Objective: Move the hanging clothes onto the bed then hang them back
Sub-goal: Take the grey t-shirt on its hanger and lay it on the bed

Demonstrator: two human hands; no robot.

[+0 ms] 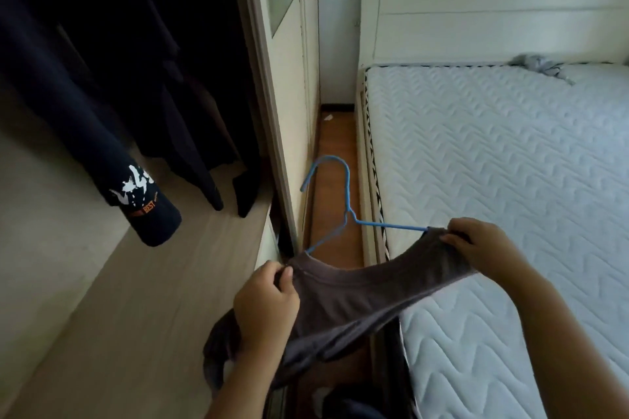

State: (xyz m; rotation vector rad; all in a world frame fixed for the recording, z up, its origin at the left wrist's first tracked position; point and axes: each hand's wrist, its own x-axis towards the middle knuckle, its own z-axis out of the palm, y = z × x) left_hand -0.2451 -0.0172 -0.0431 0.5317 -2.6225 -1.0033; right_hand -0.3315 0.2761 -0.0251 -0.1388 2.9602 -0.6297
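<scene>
A grey-brown shirt [343,303] sits on a blue wire hanger [343,201], held between the wardrobe and the bed. My left hand [265,303] pinches the shirt's left shoulder at the collar. My right hand [476,245] pinches the right shoulder, over the hanger's arm. The hanger's hook points up and left, toward the wardrobe door edge. Dark clothes [112,78] hang inside the open wardrobe at the left, one with a white and orange print. The bed's white quilted mattress [503,160] fills the right side.
A small grey garment [541,66] lies at the head of the mattress by the white headboard [493,7]. A narrow strip of wooden floor [337,153] runs between the wardrobe's sliding door frame [272,105] and the bed. The wardrobe has a pale shelf [102,282].
</scene>
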